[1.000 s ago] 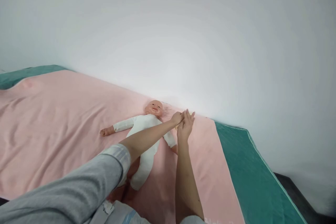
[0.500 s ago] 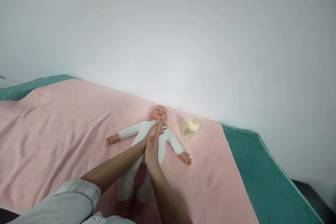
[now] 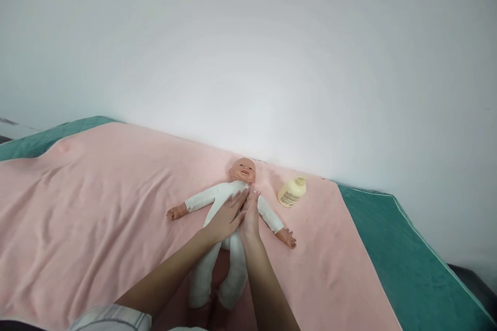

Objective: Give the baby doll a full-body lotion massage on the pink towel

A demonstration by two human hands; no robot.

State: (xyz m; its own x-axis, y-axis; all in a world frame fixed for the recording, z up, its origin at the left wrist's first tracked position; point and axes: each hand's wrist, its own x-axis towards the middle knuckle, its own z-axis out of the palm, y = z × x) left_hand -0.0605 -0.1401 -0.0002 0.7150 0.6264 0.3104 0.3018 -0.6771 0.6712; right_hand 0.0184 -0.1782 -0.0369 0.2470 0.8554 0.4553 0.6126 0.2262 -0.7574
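Observation:
A baby doll (image 3: 213,194) in a white cloth suit lies on its back with arms spread. Over its chest and belly are my two hands, close together. My left hand (image 3: 225,217) has its fingers stretched out, the back of the hand facing up. Against it is my right hand (image 3: 250,217), fingers extended and palm turned toward the left one. Neither hand visibly holds an object; the space between the palms is hidden. Whether they touch the doll I cannot tell. Beside the doll's arm, to the right, stands a pale yellow bottle (image 3: 292,192) with printed text.
A wrinkled pink blanket (image 3: 116,191) lies under the doll. Green cloth (image 3: 404,248) shows along the right and at the far left. A white wall (image 3: 248,51) rises directly behind the doll's head. Some dark object (image 3: 471,282) is at the lower right.
My hands were pressed palm to palm; now the left has turned with its back upward and lies lower against the right. The whole view has shifted slightly, with doll and bottle appearing further right.

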